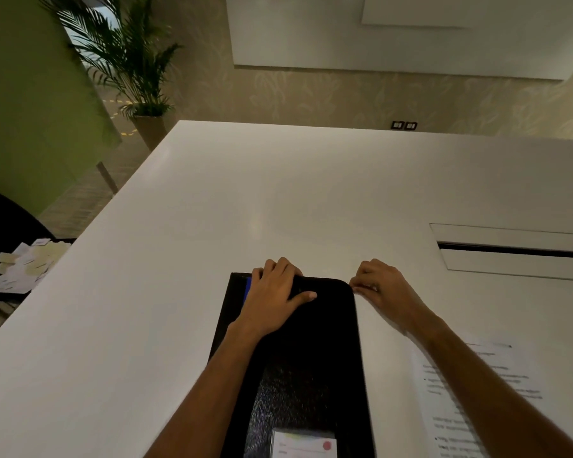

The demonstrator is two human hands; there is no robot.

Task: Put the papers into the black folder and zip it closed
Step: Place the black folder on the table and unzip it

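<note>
The black folder (308, 365) lies closed on the white table (245, 200), long side running away from me, with a card pocket (303, 446) on its cover near me. My left hand (273, 299) rests flat on its far end, fingers spread and curled over the far edge. A blue strip shows at the far left corner. My right hand (381, 282) is at the folder's far right corner, fingertips pinched together on something small there, likely the zipper pull; the pull itself is too small to make out. A printed paper sheet (470, 395) lies on the table under my right forearm.
A recessed cable hatch (516, 249) is set into the table at the right. Left of the table, a dark chair (0, 219) carries loose paper slips (27, 264). A potted palm (139, 77) stands beyond the table's far left corner.
</note>
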